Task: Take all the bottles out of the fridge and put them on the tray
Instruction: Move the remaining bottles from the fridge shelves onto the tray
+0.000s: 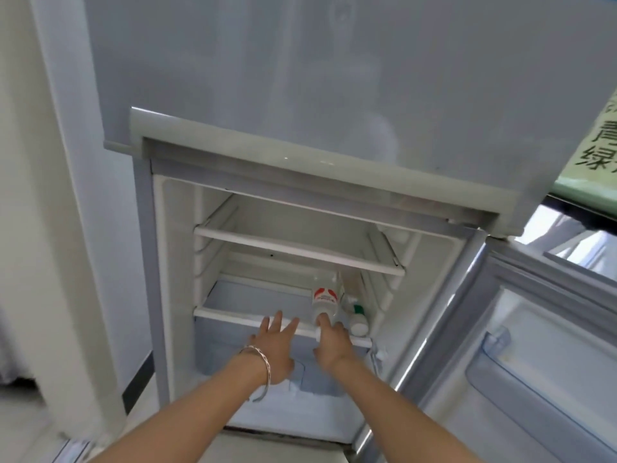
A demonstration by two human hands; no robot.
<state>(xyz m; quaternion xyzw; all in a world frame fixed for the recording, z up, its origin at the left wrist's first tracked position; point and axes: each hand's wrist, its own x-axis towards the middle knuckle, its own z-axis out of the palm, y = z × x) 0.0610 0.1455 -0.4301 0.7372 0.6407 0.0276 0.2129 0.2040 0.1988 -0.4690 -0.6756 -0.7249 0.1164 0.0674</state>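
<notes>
The lower fridge compartment (173, 262) is shown with its door (521, 345) swung open to the right. Two shelves are fitted inside; the upper shelf (300, 250) carries nothing. On the lower shelf (233, 317), at the right end, a clear bottle (328, 297) with a red-and-white label is laid on its side, cap end toward the front. Just beside it, on its right, a smaller white bottle (359, 320) with a green band is seen.

The right hand (332, 342) is extended to the cap end of the clear bottle, fingers curled around the neck; whether the grip is fully closed cannot be told. The left hand (275, 342), with a silver bracelet (263, 362) on the wrist, is held at the shelf's front edge, fingers spread open and gripping nothing.
</notes>
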